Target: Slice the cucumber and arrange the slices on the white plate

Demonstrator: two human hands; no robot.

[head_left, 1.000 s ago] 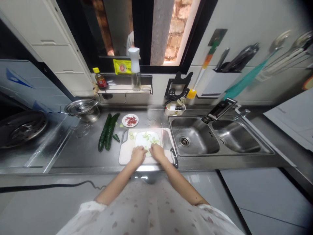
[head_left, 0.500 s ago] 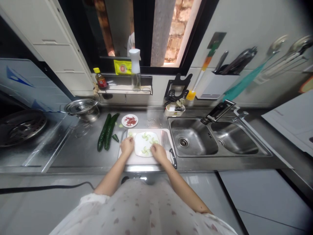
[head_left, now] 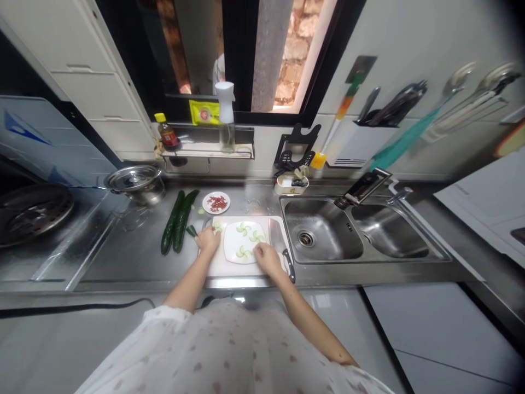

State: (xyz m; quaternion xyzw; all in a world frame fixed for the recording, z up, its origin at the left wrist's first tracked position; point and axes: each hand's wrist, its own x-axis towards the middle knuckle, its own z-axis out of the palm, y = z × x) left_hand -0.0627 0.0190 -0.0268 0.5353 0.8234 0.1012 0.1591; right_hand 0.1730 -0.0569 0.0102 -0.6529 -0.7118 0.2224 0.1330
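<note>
While the left hand [head_left: 208, 239] rests with its fingers curled downward at the far left corner of the cutting board [head_left: 229, 268], its fingertips sit just beside a few loose cucumber slices [head_left: 217, 225] lying there, and whether it pinches one cannot be told; the right hand [head_left: 266, 257] is likewise loosely curled, knuckles up, touching the near right rim of the white plate [head_left: 229, 241], and its grip is hidden from this angle. That plate stands in the middle of the board and holds pale green half-moon slices set in small fan-like clusters. A cleaver [head_left: 281, 246] lies flat along the board's right edge, just right of the right hand, handle toward the near side. Left of the board lie two whole cucumbers [head_left: 176, 221] side by side with a cut cucumber tip [head_left: 191, 230] near the left hand. Farther back stands a small dish [head_left: 216, 202] of chopped red chilli, and the sink [head_left: 324, 230] opens to the right
</note>
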